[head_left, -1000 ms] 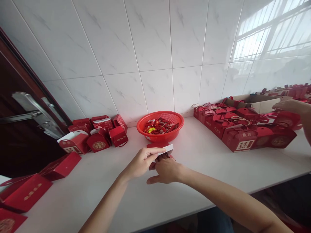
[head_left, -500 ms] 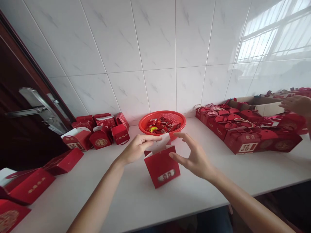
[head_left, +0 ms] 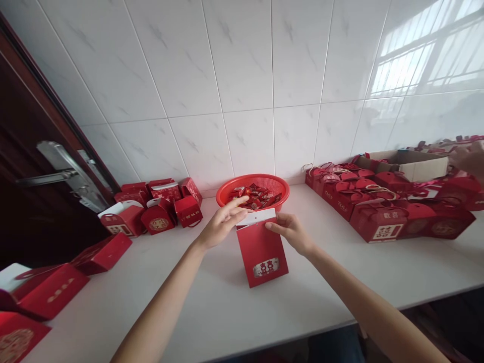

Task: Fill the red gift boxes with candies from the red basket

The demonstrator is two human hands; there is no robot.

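Observation:
A tall red gift box (head_left: 260, 247) stands on the white table in front of me, tilted a little. A pale patterned panel with red characters marks its lower front. Its top is raised, and the white inner side of a flap (head_left: 260, 217) shows. My right hand (head_left: 295, 233) grips the upper right edge, thumb in front and fingers behind. At the upper left corner is my left hand (head_left: 223, 222), fingers stretched out and thumb close to the flap. Whether that thumb touches it I cannot tell.
Behind the box, an orange-red plastic basket (head_left: 252, 177) holds wrapped sweets (head_left: 260, 194). Red gift boxes (head_left: 159, 217) stand at left by the door (head_left: 22, 126). More boxes (head_left: 378, 219) and an open cardboard carton (head_left: 423, 167) are at right. Another person's blurred hand (head_left: 471, 159) is at the right edge.
My right hand has closed from an open curve onto the box's upper right edge. The box has turned slightly, and its top is drawn narrower. The other person's hand moved right.

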